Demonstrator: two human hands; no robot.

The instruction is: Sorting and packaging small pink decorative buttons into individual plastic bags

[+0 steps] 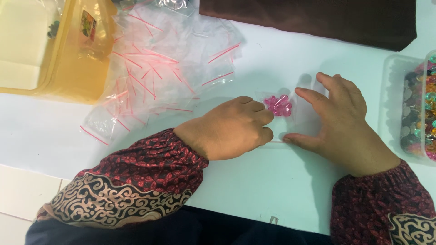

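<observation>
Two bare hands down on a white table point(254, 181), both in dark red flowery sleeves with a gold and black swirly band.

Between the hands: a small clear bag point(285, 119) lying flat, with a little bunch of pink beads point(278, 105) inside, up near its top end. Thin red line of the bag's seal down at 6 o'clock from the beads, running between the two thumbs.

Left hand point(231, 129), at 9 o'clock from the beads: fingers curled in tight, almost a fist, knuckles right beside the beads and thumb tip pressing on the bag's edge by the red line. Pinching the bag or just pushing it down? Cannot tell.

Right hand point(338, 120), at 3 o'clock from the beads: fingers spread out and a bit bent, resting on the bag's far side, thumb stretched low toward the red line (holding nothing, only pressing).

At 10 o'clock from the beads: a messy pile of empty clear bags point(159, 68) with red seal lines. Further out the same way: a yellow see-through box point(81, 68).

At 12 o'clock: a dark brown cloth point(318, 18) along the table's top.

At 3 o'clock, past the right hand: a clear tub point(393, 100) with mixed coloured beads point(424, 118) inside.
</observation>
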